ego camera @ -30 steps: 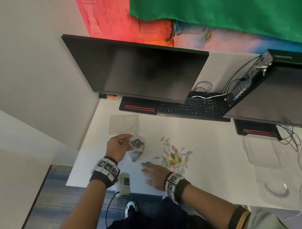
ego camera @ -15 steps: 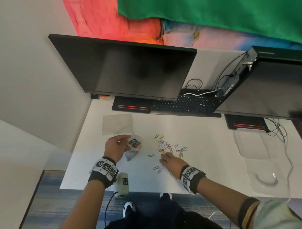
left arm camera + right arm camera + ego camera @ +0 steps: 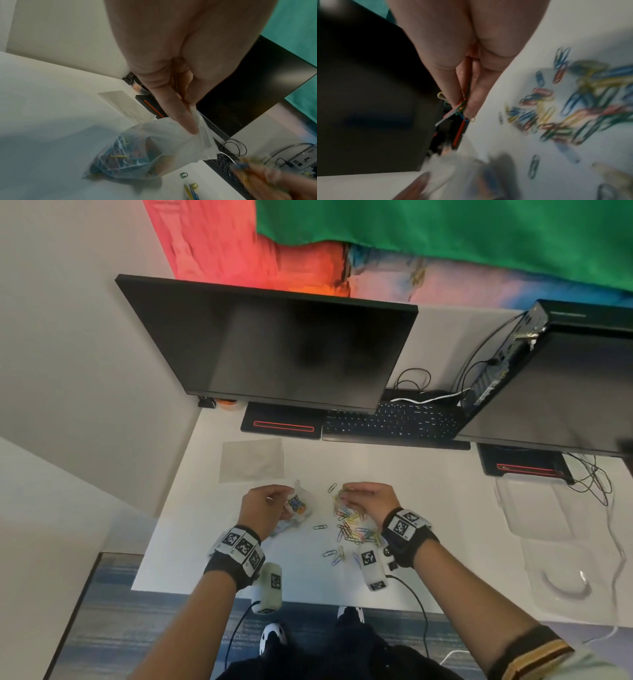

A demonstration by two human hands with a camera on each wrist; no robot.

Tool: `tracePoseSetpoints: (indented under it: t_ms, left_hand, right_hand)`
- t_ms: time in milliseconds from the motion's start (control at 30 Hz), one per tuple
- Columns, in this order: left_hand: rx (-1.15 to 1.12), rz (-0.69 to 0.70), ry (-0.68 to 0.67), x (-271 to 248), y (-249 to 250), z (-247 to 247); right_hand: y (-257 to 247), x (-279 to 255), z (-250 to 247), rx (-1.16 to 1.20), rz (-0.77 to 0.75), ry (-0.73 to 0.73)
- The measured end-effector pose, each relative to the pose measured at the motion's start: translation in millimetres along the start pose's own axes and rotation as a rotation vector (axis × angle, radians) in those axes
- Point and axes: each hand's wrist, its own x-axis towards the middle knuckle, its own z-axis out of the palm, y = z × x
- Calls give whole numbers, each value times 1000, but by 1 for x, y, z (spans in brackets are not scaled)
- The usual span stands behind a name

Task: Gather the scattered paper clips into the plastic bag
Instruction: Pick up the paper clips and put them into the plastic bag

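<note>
A small clear plastic bag [image 3: 298, 504] [image 3: 137, 151], partly filled with coloured paper clips, hangs just above the white desk. My left hand [image 3: 265, 508] [image 3: 187, 116] pinches its top edge. My right hand [image 3: 363, 498] [image 3: 464, 106] is lifted off the desk to the right of the bag and pinches a bunch of paper clips [image 3: 339, 494] [image 3: 462, 108] between thumb and fingers. A loose pile of paper clips [image 3: 352, 529] [image 3: 573, 102] lies on the desk under and in front of the right hand.
A flat clear bag [image 3: 252, 460] lies behind my left hand. Two black monitors [image 3: 270, 344], their stands and a keyboard [image 3: 394, 422] line the back of the desk [image 3: 445, 525]. Clear plastic packaging [image 3: 548, 508] and cables lie at the right.
My right hand swept to the pile, gathered clips, and has lifted a bunch of them toward the bag. The left hand keeps holding the bag in place.
</note>
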Motion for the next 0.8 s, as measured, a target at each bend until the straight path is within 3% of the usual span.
tracePoseSetpoints:
  t_ms: [133, 267, 400, 600, 800]
  left_hand:
    - [59, 11, -1, -3, 5, 6]
    - [71, 6, 3, -4, 7, 7]
    - [59, 4, 8, -4, 6, 8]
    - [63, 28, -22, -5, 5, 10]
    - [62, 53, -45, 0, 2, 10]
  right_hand:
    - [-6, -5, 38, 76, 62, -168]
    - [7, 0, 67, -63, 125, -154]
    - [11, 1, 77, -505, -67, -153]
    - [3, -5, 84, -932, -362, -133]
    - [-9, -5, 85, -1278, -455, -246]
